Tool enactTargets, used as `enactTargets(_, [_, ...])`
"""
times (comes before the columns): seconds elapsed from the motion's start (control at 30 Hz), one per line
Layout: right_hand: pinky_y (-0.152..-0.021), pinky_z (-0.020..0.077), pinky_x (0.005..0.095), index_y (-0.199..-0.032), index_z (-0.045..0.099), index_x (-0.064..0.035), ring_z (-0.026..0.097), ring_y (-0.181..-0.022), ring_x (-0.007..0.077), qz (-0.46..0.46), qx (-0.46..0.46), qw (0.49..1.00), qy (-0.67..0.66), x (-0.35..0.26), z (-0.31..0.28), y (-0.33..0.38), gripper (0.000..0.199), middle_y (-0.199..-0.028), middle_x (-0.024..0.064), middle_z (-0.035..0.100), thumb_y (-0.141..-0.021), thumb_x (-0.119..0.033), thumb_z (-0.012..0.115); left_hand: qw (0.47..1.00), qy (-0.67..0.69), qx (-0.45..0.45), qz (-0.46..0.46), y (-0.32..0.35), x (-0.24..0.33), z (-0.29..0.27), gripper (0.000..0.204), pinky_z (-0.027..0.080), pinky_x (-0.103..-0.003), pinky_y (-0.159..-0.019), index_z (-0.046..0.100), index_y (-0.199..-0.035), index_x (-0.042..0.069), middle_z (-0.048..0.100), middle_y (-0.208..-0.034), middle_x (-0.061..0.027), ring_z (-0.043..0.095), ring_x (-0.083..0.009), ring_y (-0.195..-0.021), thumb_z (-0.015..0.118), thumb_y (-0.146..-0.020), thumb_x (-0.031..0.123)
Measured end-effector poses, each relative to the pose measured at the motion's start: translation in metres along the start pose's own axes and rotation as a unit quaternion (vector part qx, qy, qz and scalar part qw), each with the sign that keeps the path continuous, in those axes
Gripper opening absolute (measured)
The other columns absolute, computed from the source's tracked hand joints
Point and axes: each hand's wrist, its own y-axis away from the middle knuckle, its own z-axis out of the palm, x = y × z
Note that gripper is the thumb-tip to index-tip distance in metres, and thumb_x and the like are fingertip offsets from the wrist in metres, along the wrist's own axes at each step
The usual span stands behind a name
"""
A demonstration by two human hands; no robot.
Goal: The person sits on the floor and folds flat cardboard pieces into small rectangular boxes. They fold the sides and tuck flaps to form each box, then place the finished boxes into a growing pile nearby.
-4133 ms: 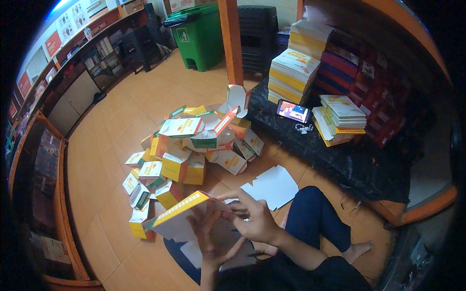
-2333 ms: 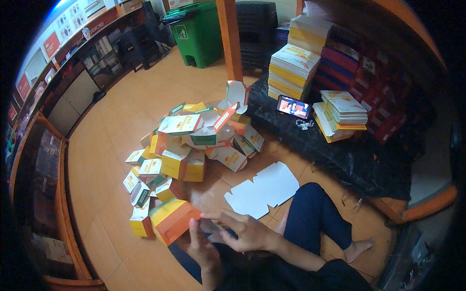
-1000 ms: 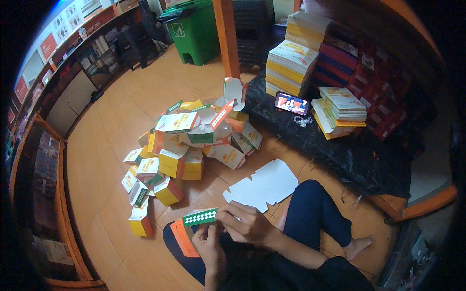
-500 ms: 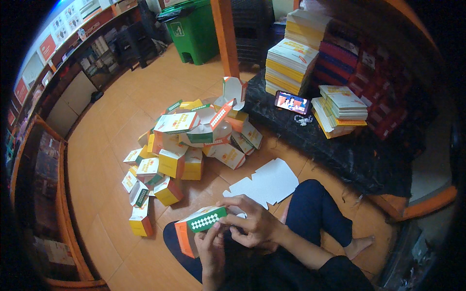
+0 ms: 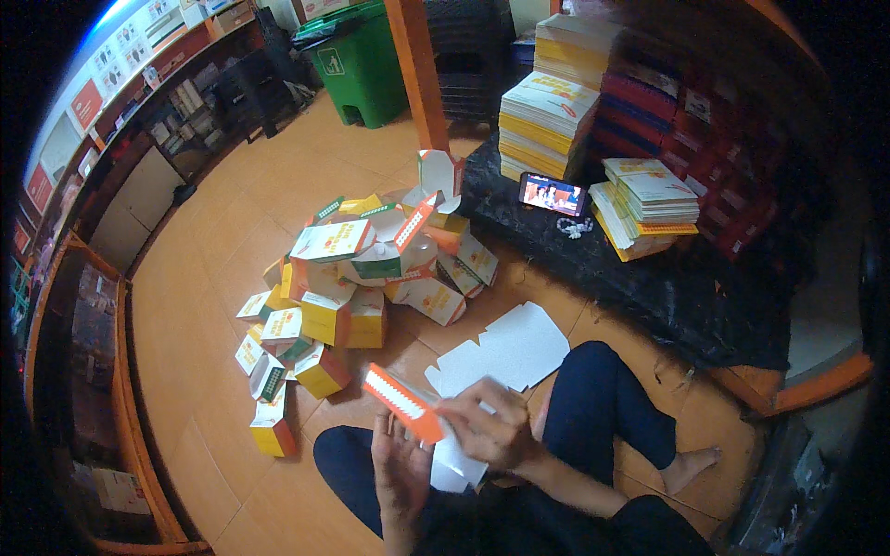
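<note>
A partly folded cardboard box [image 5: 405, 405] is tilted over my lap, its orange side with a white patterned strip facing up. My right hand [image 5: 496, 428] grips its right end and is slightly blurred. White inner card [image 5: 454, 465] hangs below that hand. Under the box's left part, my left hand [image 5: 400, 477] has its palm up and fingers apart, close to or touching the underside. Just beyond my hands, a flat white unfolded box blank [image 5: 505, 350] lies on the floor.
A heap of folded boxes [image 5: 366, 278] covers the tiles ahead and left. At right, a black-covered platform [image 5: 640, 301] carries a tall stack of flat blanks [image 5: 547, 116], a smaller stack [image 5: 649, 199], and a phone [image 5: 552, 194]. A green bin [image 5: 362, 69] stands behind an orange post [image 5: 419, 79].
The box has turned from its green side to its orange side. My left hand has loosened from a pinch to spread fingers, while my right hand has moved slightly right, gripping the box.
</note>
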Motion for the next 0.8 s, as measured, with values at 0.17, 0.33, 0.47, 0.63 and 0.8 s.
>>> enactTargets(0.17, [-0.075, 0.0591, 0.0353, -0.119, 0.072, -0.0020, 0.069, -0.084, 0.0253, 0.006, -0.051, 0.998, -0.046, -0.018, 0.003, -0.004, 0.041, -0.096, 0.0106, 0.067, -0.079, 0.002, 0.075, 0.955, -0.249, 0.158, 0.045, -0.004, 0.015, 0.018, 0.041, 0.050, -0.027, -0.086, 0.055, -0.129, -0.003, 0.063, -0.111, -0.0097, 0.061, -0.0163, -0.096, 0.067, -0.098, 0.020])
enactTargets(0.33, [-0.077, 0.0589, 0.0358, -0.116, 0.073, -0.0017, 0.069, -0.085, 0.0253, -0.008, -0.059, 0.994, -0.095, -0.017, -0.004, -0.009, 0.035, -0.098, 0.0111, 0.068, -0.081, -0.001, 0.076, 0.917, -0.354, 0.107, 0.152, 0.006, 0.028, 0.023, 0.032, 0.054, -0.031, -0.086, 0.061, -0.118, -0.006, 0.069, -0.099, -0.0092, 0.067, -0.0171, -0.096, 0.072, -0.089, -0.001])
enactTargets(0.47, [-0.072, 0.0554, 0.0333, -0.105, 0.073, -0.0020, 0.067, -0.081, 0.0227, 0.016, -0.014, 0.986, -0.164, -0.021, -0.011, -0.011, 0.024, -0.087, 0.0081, 0.063, -0.081, -0.003, 0.078, 0.811, -0.480, 0.141, 0.304, 0.011, 0.022, 0.016, 0.023, 0.053, -0.031, -0.077, 0.066, -0.102, -0.004, 0.068, -0.093, -0.0098, 0.067, -0.0199, -0.086, 0.075, -0.081, -0.008])
enactTargets(0.63, [-0.065, 0.0499, 0.0271, -0.098, 0.076, -0.0004, 0.064, -0.075, 0.0159, 0.109, -0.042, 0.950, -0.290, -0.029, -0.016, -0.014, 0.022, -0.087, 0.0090, 0.067, -0.078, -0.002, 0.084, 0.595, -0.607, 0.174, 0.498, 0.007, 0.006, 0.010, 0.019, 0.048, -0.030, -0.066, 0.070, -0.087, -0.001, 0.066, -0.084, -0.0104, 0.062, -0.0221, -0.074, 0.077, -0.074, -0.012])
enactTargets(0.8, [-0.066, 0.0497, 0.0300, -0.097, 0.077, -0.0035, 0.062, -0.077, 0.0173, 0.140, -0.026, 0.931, -0.336, -0.036, -0.009, -0.013, 0.020, -0.087, 0.0057, 0.066, -0.078, -0.007, 0.085, 0.665, -0.565, 0.175, 0.456, 0.016, -0.012, 0.015, 0.017, 0.049, -0.030, -0.065, 0.072, -0.092, -0.002, 0.070, -0.085, -0.0116, 0.064, -0.0212, -0.075, 0.076, -0.078, -0.011])
